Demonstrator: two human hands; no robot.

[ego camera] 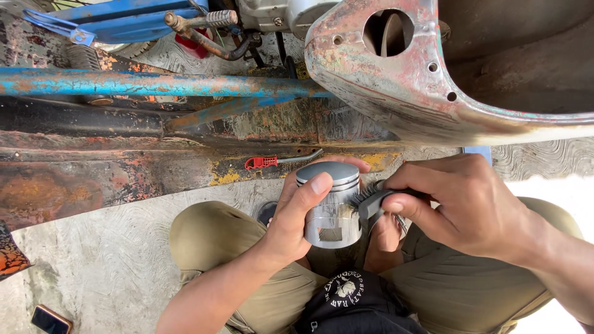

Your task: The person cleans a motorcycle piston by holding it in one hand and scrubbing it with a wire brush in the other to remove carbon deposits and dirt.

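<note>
Left hand (297,216) has its fingers wrapped round a silver piston (330,204). Right hand (464,207) pinches a small brush (369,199), bristles touching the piston's right side. Red-handled tool (278,161) lies just beyond.

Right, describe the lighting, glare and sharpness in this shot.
Head view: even daylight with soft shadows; the piston in the left hand shows mild sheen on its crown; pavement at the right edge is blown out white; the right hand and brush are sharp; straight edges bow slightly toward the corners.

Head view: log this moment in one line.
left hand: holds silver metal piston | right hand: dark wire brush against piston side
</note>
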